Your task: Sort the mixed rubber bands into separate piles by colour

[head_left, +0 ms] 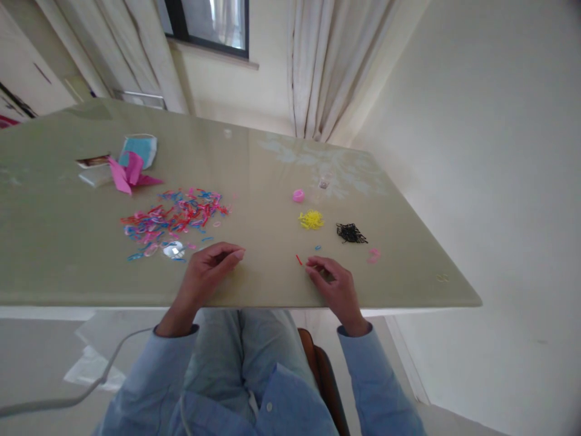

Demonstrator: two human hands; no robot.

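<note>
Small red strip, thin, rubbery-looking: on the surface, near side, right of centre, just beyond my right-hand fingers. Those are bent, thumb and index tips close together; can't tell if they touch the strip or have hold of anything. Small blue oval loop lies alone, slightly farther and right of the strip.

Farther out, two single-colour piles: bright yellow loops, then black loops to their right. I'd call the split done for those two colours, as they lie. Few pale pink loops sit apart, right and nearer than the black.

Big part left, I'd judge: mixed heap of red, blue and pink loops, left side, colours all jumbled. Red and blue have no pile of their own on the right, just one piece each. So: partway, bulk unseparated.

Left-hand fingers rest right of the heap's near end, loosely curled, thumb near index; grip hidden, can't tell.

Also there: shiny clear disc at the heap's near edge, pink ring-shaped item beyond the yellow.
</note>
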